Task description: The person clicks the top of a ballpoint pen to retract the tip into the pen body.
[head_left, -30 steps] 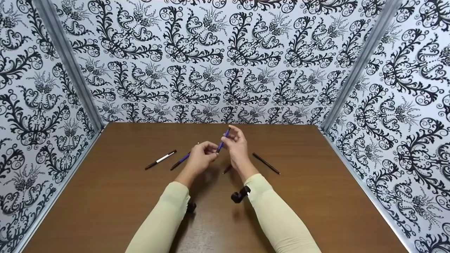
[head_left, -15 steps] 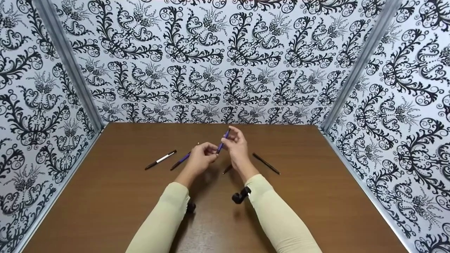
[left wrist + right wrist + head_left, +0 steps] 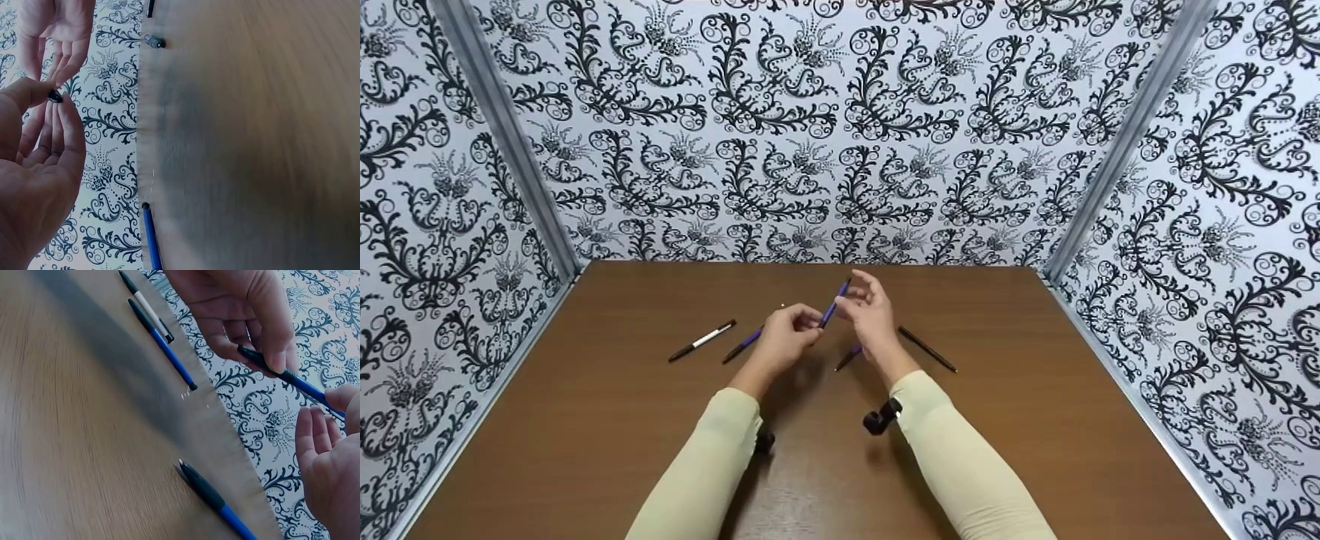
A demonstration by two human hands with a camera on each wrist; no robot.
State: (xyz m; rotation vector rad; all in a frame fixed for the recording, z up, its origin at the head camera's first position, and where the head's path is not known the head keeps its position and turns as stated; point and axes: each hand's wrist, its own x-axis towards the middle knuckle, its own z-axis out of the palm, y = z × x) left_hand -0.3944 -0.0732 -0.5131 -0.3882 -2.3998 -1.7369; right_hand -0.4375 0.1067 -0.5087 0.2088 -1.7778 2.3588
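Note:
Over the table, a blue pen (image 3: pixel 831 307) with a black grip is held slanted between both hands. My left hand (image 3: pixel 789 335) pinches its black grip between thumb and forefinger, as the right wrist view shows. My right hand (image 3: pixel 872 319) holds the blue barrel near its other end, thumb against it. In the left wrist view only the pen's black end (image 3: pixel 54 96) shows at the left fingertips. Beneath the right hand lies another blue pen (image 3: pixel 233 517) with a black grip, partly hidden in the head view. A further blue pen (image 3: pixel 171 363) lies beside the left hand.
A white pen (image 3: pixel 706 339) with black ends lies at the left on the brown wooden table (image 3: pixel 585 420). To the right of the right hand lies a black pen (image 3: pixel 928 349). Patterned black-and-white walls (image 3: pixel 825 150) enclose the table's back and sides.
My right hand has shifted slightly right, uncovering more of the blue pen beneath it. The left hand has moved slightly left with the held pen.

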